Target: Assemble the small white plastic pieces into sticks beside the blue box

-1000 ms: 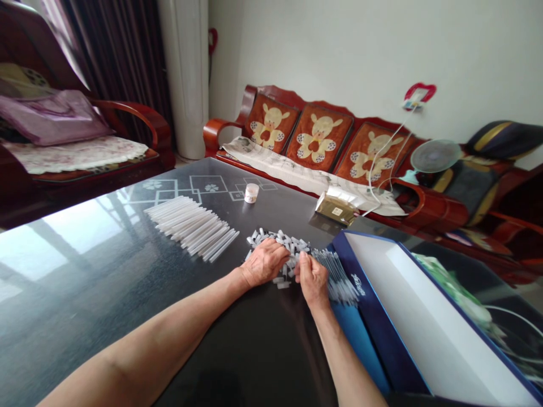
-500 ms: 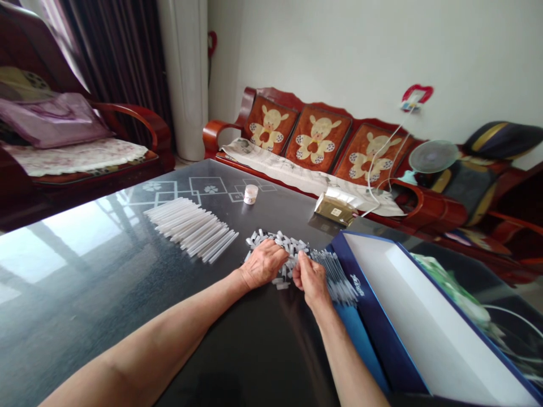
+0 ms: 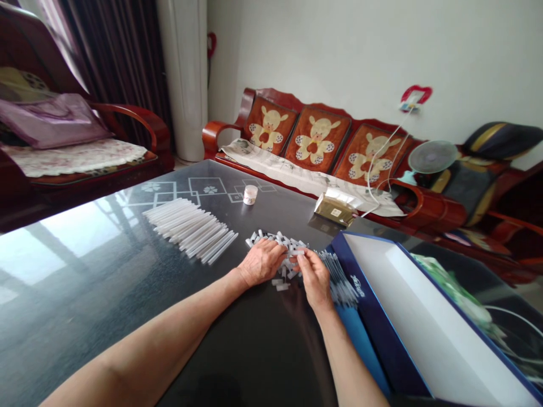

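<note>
Right-hand fingers point(image 3: 306, 261) curl into a heap of short white plastic pieces point(image 3: 275, 240), the grip itself hidden. Left hand point(image 3: 261, 263) lies relaxed on that heap, on a black glass tabletop point(image 3: 106, 316) beside a blue box point(image 3: 365, 299).

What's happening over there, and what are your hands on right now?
Left hand flat on short white plastic pieces. Right hand touching them, beside a row of thin sticks. Open blue box to the right.
</note>
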`<action>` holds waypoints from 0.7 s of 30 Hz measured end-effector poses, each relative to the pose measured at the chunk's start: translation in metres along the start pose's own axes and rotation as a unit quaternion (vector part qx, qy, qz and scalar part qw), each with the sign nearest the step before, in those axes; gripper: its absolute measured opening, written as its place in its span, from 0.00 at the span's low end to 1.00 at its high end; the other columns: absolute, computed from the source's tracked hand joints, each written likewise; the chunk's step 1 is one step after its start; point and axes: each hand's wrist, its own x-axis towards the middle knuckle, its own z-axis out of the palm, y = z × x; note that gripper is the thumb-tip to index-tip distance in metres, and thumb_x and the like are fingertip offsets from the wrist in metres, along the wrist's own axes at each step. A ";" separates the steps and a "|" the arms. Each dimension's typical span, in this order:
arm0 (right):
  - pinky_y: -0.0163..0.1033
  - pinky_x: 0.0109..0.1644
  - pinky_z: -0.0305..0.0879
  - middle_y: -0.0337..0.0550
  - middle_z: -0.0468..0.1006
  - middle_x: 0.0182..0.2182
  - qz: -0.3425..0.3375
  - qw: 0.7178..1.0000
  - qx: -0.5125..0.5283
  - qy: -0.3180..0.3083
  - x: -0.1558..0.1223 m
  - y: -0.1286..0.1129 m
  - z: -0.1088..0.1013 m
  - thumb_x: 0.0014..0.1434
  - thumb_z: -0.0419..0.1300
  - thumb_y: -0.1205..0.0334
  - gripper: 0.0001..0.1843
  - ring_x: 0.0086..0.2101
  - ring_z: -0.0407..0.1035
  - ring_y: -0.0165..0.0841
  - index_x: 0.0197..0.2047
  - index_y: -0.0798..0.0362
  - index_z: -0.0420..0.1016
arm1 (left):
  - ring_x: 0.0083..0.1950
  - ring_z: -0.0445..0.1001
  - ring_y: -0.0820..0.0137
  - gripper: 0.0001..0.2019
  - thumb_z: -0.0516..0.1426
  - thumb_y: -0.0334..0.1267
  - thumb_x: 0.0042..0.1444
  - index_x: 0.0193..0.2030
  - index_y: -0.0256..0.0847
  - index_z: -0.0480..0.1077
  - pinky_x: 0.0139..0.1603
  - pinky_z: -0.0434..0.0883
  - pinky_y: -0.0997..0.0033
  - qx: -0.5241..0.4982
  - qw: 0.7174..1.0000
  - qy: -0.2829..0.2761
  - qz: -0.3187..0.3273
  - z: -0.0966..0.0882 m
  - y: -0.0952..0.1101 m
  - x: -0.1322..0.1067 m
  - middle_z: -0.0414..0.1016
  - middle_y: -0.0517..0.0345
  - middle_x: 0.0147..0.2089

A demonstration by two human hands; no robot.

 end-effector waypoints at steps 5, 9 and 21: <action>0.38 0.34 0.70 0.44 0.79 0.34 0.048 0.993 0.099 0.033 0.002 0.003 0.005 0.52 0.63 0.49 0.19 0.34 0.74 0.35 0.41 0.54 0.72 | 0.35 0.69 0.67 0.12 0.44 0.37 0.65 0.43 0.37 0.67 0.40 0.65 0.65 0.012 1.000 -0.023 -0.004 0.000 0.002 0.000 0.70 0.54 0.32; 0.38 0.34 0.70 0.43 0.79 0.33 0.067 0.989 0.125 0.041 0.002 0.003 0.006 0.49 0.66 0.50 0.22 0.33 0.74 0.35 0.44 0.54 0.72 | 0.34 0.69 0.68 0.13 0.44 0.38 0.65 0.38 0.38 0.67 0.40 0.65 0.66 0.013 0.999 -0.037 -0.004 0.001 0.003 -0.001 0.70 0.54 0.31; 0.44 0.38 0.73 0.42 0.80 0.28 0.120 0.976 0.169 0.065 -0.003 -0.007 0.015 0.45 0.68 0.52 0.18 0.29 0.75 0.35 0.37 0.54 0.75 | 0.30 0.64 0.70 0.12 0.44 0.33 0.63 0.31 0.39 0.65 0.35 0.64 0.69 0.002 1.000 -0.012 -0.002 0.004 0.002 -0.002 0.65 0.57 0.28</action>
